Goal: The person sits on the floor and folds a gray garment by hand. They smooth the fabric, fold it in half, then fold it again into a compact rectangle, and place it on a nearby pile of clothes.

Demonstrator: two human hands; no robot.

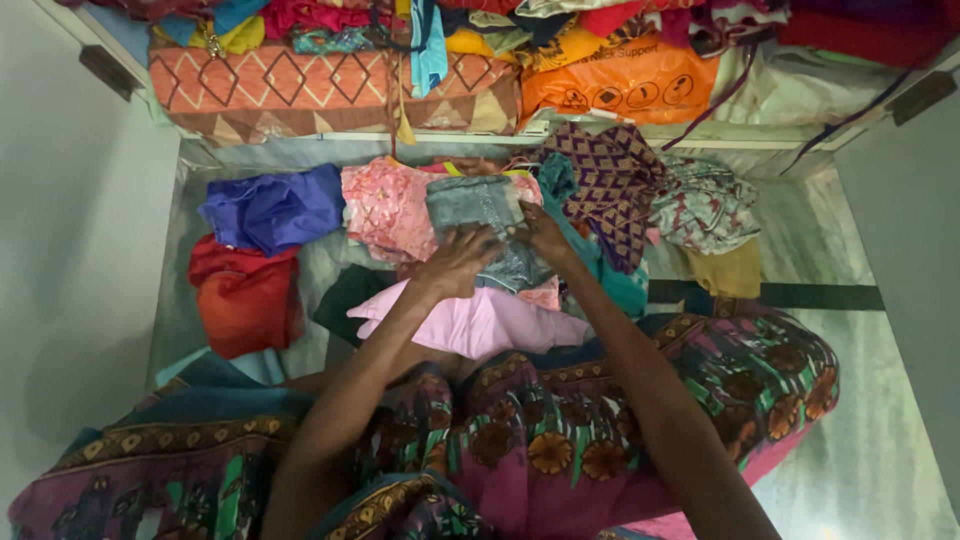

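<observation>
Pressing down on a grey cloth (480, 215) with both hands.
Left hand (455, 265) lay flat on its near end, fingers spread; right hand (545, 235) gripped its right edge. It sat atop a pink pile (385, 210) at the floor's (860, 450) far edge, beside a blue cloth (272, 208).
</observation>
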